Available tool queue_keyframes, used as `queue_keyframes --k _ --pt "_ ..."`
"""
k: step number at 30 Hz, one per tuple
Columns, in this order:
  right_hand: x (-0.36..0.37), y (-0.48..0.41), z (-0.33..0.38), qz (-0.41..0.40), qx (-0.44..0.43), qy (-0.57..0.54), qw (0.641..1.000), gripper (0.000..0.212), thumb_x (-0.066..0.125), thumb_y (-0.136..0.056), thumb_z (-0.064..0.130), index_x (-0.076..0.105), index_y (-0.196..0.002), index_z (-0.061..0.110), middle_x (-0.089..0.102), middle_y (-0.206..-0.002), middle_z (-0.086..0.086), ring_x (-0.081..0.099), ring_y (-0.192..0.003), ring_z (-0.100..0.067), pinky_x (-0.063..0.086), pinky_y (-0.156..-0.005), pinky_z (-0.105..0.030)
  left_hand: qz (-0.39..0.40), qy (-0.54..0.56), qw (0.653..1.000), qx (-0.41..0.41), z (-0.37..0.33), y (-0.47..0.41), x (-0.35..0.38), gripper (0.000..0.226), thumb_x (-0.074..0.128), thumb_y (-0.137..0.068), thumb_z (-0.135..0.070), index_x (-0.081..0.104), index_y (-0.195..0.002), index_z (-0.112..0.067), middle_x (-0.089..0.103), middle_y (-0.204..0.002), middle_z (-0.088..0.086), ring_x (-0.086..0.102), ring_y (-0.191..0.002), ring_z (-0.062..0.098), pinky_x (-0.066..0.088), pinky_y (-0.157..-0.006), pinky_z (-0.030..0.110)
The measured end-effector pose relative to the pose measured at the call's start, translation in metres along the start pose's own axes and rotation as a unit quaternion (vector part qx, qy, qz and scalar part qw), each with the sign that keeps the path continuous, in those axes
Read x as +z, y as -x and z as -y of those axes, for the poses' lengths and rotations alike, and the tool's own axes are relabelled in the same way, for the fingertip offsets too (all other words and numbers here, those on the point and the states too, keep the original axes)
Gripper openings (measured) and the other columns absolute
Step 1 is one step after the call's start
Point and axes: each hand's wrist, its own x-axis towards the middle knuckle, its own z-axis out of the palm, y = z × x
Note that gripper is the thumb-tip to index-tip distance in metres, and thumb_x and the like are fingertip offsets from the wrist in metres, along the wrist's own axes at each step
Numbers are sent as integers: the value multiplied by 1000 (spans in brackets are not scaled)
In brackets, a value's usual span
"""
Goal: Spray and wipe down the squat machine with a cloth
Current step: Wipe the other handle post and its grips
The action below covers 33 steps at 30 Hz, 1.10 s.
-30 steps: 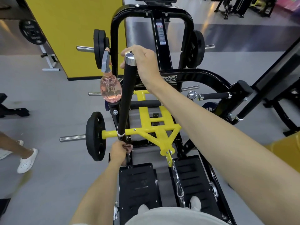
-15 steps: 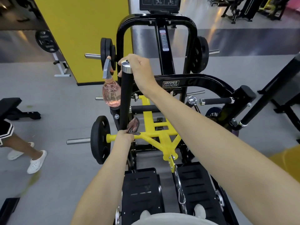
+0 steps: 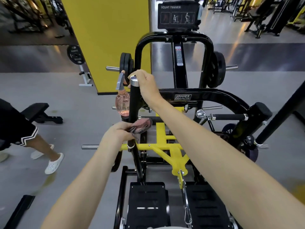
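Observation:
The black and yellow squat machine (image 3: 171, 151) fills the middle of the view. Its upright black handle bar (image 3: 134, 103) has a chrome cap at the top. My left hand (image 3: 118, 132) grips a pink and dark striped cloth (image 3: 142, 125) pressed against the bar's middle section. My right hand (image 3: 145, 85) is at the bar's top end and holds a pink spray bottle (image 3: 123, 103) with a grey trigger; the bottle hangs to the left of the bar. Two black footplates (image 3: 148, 204) lie below me.
A person's leg in white clogs (image 3: 54, 163) stands on the grey floor at the left, by a black bench (image 3: 39, 113). Weight plates (image 3: 127, 63) hang on the machine's pegs. A yellow pillar (image 3: 107, 38) rises behind. A second handle (image 3: 227, 116) sticks out at the right.
My left hand with the cloth has slid up the black bar from its base to its middle. The right hand has stayed at the top with the bottle. The view has tilted upward.

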Motion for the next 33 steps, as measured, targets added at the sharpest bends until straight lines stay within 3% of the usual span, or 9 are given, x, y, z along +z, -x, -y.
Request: queue_keyframes --k 3,7,10,14,18,23,27,30,33 --pt "-2 5 5 26 38 7 999 48 36 -91 37 55 -101 -7 54 -97 -31 52 -86 -37 33 -73 -34 55 45 997 11 -17 36 5 22 33 -97 7 52 -87 9 64 -76 25 56 -103 26 43 -93 40" --pt "-13 21 12 46 87 12 995 41 31 -101 35 60 -105 5 56 -98 -6 48 -90 -16 35 -78 -32 114 11 991 66 -39 61 7 23 35 -94 10 53 -109 10 58 -121 26 56 -118 33 42 -104 45" --pt "-24 27 6 36 149 -13 988 37 30 -101 37 60 -103 15 57 -97 -2 51 -96 -17 39 -79 -31 109 -12 989 95 -44 76 14 23 35 -96 9 52 -110 6 60 -116 25 59 -112 32 53 -89 46" --pt "-41 34 -3 41 261 36 964 49 36 -98 44 56 -122 7 59 -104 -9 57 -90 -22 45 -81 -34 124 -60 978 154 -41 97 19 19 38 -96 9 52 -87 -1 68 -81 18 68 -74 27 59 -53 37" --pt "-60 44 -9 135 348 -9 928 53 48 -89 56 59 -106 7 67 -103 -11 67 -87 -26 51 -73 -32 170 -124 954 212 -35 105 24 18 46 -91 12 59 -99 5 72 -79 16 72 -69 23 57 -53 30" --pt "-74 53 -13 14 332 2 943 28 48 -96 29 60 -90 4 58 -67 -9 53 -54 -17 43 -53 -23 73 -308 870 379 -9 84 34 27 59 -82 14 62 -99 -6 67 -99 14 65 -96 31 54 -81 42" --pt "-80 67 -19 102 326 -153 928 47 51 -90 55 65 -106 13 68 -90 -11 67 -82 -24 56 -81 -39 -18 -470 744 475 10 73 52 24 64 -84 -2 65 -104 -14 68 -97 4 63 -93 22 52 -80 36" --pt "-73 72 -28 96 313 -297 897 45 57 -88 55 63 -117 21 69 -107 -9 69 -90 -28 55 -83 -50 59 -483 755 440 8 76 61 33 62 -85 -9 66 -115 -22 70 -103 1 65 -98 20 53 -86 37" --pt "-63 69 -30 22 299 -365 881 13 58 -94 25 63 -100 14 70 -92 -11 70 -76 -25 56 -63 -34 34 -449 719 530 -6 90 61 36 59 -87 -6 65 -120 -19 69 -106 -1 64 -99 15 54 -89 37"
